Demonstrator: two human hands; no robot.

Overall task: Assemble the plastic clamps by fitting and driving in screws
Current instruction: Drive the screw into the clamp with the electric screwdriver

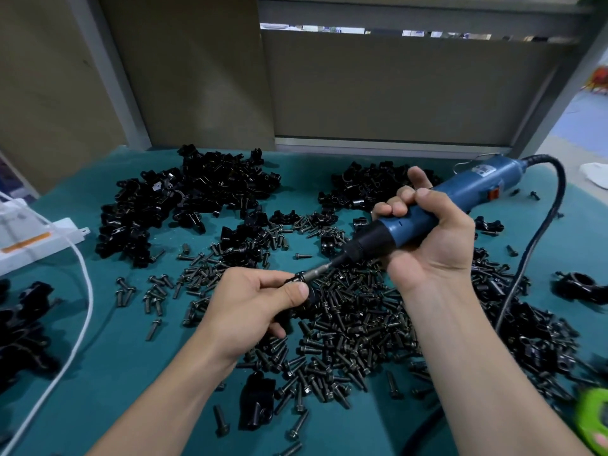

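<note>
Gripping the blue screwdriver — right hand — left hand pinches a black clamp

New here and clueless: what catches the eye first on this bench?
A blue electric screwdriver, gripped in the right hand, slants down onto a small black clamp pinched in the left hand at the centre. Under them dark screws litter the green table, with heaps of black clamp parts farther back.

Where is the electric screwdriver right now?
Head view, right of centre: the right hand grips the electric screwdriver above the screw pile, its bit reaching the clamp the left hand pinches.
</note>
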